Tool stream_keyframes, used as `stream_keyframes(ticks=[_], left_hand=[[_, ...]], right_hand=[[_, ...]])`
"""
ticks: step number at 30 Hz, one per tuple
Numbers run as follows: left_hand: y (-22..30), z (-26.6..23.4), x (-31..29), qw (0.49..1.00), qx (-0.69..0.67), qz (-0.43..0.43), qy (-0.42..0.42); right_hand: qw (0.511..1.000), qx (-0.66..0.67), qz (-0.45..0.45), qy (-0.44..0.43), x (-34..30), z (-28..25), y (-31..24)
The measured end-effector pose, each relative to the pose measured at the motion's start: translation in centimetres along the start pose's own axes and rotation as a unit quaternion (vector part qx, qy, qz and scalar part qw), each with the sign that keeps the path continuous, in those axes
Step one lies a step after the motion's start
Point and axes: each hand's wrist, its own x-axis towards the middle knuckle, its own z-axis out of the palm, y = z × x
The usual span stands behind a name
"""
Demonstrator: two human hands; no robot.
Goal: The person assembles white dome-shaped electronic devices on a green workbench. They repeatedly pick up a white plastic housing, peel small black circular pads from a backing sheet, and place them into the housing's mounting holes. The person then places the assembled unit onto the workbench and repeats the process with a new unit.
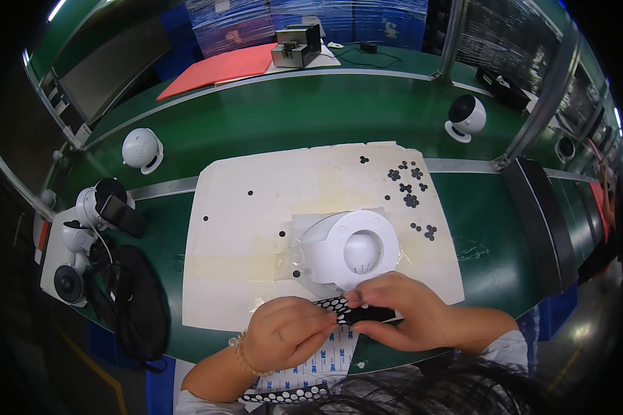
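Both my hands meet near the front edge of the worktable, over a sheet of round adhesive pads (339, 349). It has a white backing with blue print and a black border punched with round holes. My left hand (287, 333) has its fingers closed on the sheet's upper part. My right hand (405, 311) pinches the black strip (374, 315) at the sheet's upper edge; whether a loose pad is between the fingertips is hidden. Just beyond the hands, a white plastic housing (353, 249) with a round opening lies on a clear plastic bag (301, 228).
A pale cardboard sheet (235, 256) covers the table's middle, with black dots (411, 200) scattered on it, mostly at right. White cameras (142, 149) stand on the green table (284, 111), several more at left beside a black pouch (138, 297). A long black box (540, 225) lies right.
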Motion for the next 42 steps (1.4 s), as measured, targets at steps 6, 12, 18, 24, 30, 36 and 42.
stream_keyframes(ticks=[6,12,18,24,30,36,42], left_hand=[[0.6,-0.2,0.4,0.999,-0.028,-0.034,-0.014],[0.8,-0.2,0.3,0.998,-0.041,-0.047,-0.007],[0.5,-0.1,-0.2,0.999,-0.032,-0.038,0.017],[0.1,0.4,0.0,0.997,-0.001,-0.077,0.030],[-0.8,0.7,-0.2,0.997,0.043,-0.063,-0.001],[-0.8,1.0,0.1,0.998,0.021,-0.059,-0.011],[-0.9,1.1,-0.3,0.999,0.016,-0.051,-0.008]], right_hand=[[0.996,-0.040,-0.040,-0.072,0.5,0.1,0.2],[0.988,-0.023,-0.108,0.103,0.8,2.0,1.2],[0.989,-0.037,-0.100,-0.107,0.7,0.3,-0.2],[1.000,0.003,-0.024,0.012,1.1,-1.7,1.6],[0.967,0.167,0.127,0.143,3.7,-2.9,4.3],[0.966,0.177,0.140,0.125,3.3,-3.3,4.7],[0.984,0.072,0.102,0.125,3.0,-3.0,4.8]])
